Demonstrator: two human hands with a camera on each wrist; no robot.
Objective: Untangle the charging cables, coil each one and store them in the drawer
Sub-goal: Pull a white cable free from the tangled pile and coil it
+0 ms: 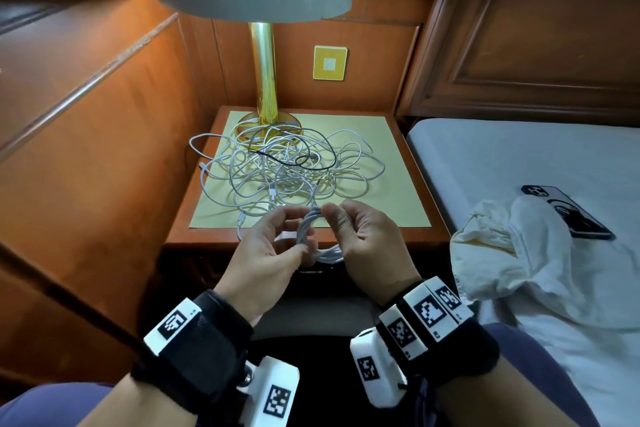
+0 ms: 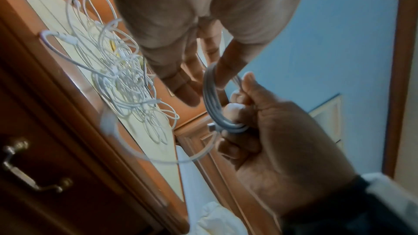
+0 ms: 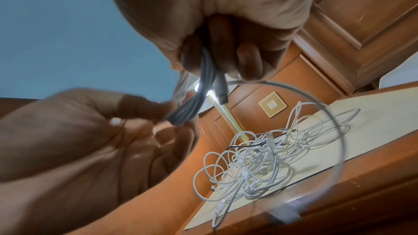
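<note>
Coiled white cable (image 1: 309, 225): pinched between left hand (image 1: 273, 248) and right hand (image 1: 367, 236), above the nightstand (image 1: 420, 236) front edge. Left wrist view alone: brass drawer handle (image 2: 29, 167). Head view alone: one phone (image 1: 568, 211) and one cloth (image 1: 519, 263) on the bed (image 1: 519, 156). Tangled cables (image 1: 287, 166): uncountable, beside one lamp (image 1: 265, 80). Wood-panelled walls.

The head view looks down from above onto the wooden bedside table (image 1: 408, 135). Both wrist views look up close along the hands, sharing the tangled white cable heap (image 2: 126, 71) (image 3: 260, 160).
</note>
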